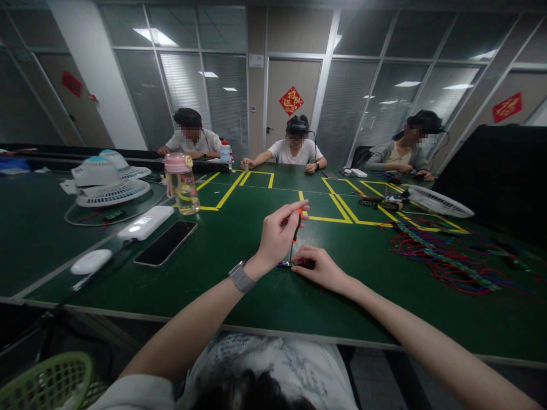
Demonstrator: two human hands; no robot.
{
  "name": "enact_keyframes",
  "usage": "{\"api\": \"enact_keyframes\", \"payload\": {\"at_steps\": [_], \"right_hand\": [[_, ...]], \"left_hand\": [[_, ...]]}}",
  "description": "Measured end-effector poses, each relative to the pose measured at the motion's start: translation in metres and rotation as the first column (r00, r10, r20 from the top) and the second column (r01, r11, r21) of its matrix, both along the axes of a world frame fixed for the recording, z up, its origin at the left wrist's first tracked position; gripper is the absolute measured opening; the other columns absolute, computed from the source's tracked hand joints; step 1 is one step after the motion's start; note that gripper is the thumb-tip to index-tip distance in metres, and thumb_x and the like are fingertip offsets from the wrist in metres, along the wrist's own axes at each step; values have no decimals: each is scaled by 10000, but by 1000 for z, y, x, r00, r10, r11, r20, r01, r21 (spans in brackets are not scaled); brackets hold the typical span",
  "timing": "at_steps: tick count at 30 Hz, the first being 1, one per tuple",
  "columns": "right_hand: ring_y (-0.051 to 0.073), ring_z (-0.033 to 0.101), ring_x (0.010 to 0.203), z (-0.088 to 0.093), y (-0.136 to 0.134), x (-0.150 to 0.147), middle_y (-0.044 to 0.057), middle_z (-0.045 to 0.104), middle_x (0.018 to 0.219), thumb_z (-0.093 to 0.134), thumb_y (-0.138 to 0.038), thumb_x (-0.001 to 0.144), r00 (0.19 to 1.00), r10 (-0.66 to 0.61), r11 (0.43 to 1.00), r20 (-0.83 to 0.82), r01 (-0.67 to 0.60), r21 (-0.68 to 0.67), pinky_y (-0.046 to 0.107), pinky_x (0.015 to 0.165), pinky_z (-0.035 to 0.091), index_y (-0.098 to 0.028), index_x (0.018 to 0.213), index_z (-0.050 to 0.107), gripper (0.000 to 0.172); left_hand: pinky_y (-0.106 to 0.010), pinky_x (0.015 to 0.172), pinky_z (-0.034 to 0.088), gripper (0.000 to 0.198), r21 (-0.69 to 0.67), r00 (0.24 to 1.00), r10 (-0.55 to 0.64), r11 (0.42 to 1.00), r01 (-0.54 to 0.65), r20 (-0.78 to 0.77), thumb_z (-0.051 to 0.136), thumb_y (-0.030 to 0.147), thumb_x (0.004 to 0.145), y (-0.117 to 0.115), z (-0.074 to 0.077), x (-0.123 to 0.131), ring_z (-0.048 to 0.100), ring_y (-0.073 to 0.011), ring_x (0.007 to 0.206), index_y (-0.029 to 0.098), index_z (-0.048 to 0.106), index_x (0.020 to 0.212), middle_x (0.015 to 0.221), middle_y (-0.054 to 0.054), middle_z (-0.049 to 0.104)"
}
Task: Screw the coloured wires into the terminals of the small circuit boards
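Gripping an orange-and-black screwdriver, the left hand hovers over a small green circuit board, partly hidden and held by the right hand mid-frame, red-wired boards heaped at right.

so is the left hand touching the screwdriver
Touching. The head view shows it: the left hand holds the screwdriver by its handle, with no gap between them.

White short-sleeved shirt with greyish-blue print, broad grey wristwatch
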State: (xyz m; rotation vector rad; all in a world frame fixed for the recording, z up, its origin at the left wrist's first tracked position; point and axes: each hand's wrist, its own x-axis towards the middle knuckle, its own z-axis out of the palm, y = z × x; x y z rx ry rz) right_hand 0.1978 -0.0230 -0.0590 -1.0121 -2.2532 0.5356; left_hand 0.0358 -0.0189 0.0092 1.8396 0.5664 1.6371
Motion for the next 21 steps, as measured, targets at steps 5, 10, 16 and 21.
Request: {"api": "enact_keyframes", "payload": {"at_steps": [5,10,16,21], "right_hand": [[142,565,677,-1,0,0,30,595,777,678,-215,805,1000,1,1000,3,-1,10,271,646,456,-160,881,722,104],[141,561,676,-1,1,1,21,587,763,678,-209,803,1000,6,1000,6,-6,16,267,641,450,-169,891,724,108],[144,569,687,0,0,0,30,595,779,680,-204,801,1000,5,1000,-4,-5,-1,265,645,451,-159,886,724,106],[139,561,673,-1,0,0,25,588,772,675,-217,805,1000,3,1000,-6,-3,-3,261,638,446,-164,886,723,108]], "left_hand": [[-219,678,530,161,66,987,156,986,-154,-40,616,261,866,-1,0,-1,632,-140,852,209,721,976,934,-44,653],[-248,756,546,214,47,993,120,992,-119,-16,545,287,907,-1,2,-1,625,-144,904,209,723,998,1032,-64,601],[-241,703,553,228,-20,998,55,998,-54,39,538,254,909,0,1,1,659,-138,827,185,693,1061,967,-61,673],[-221,730,498,129,125,973,226,967,-220,-38,646,238,843,0,3,-2,593,-120,836,207,738,928,898,-32,587]]}}
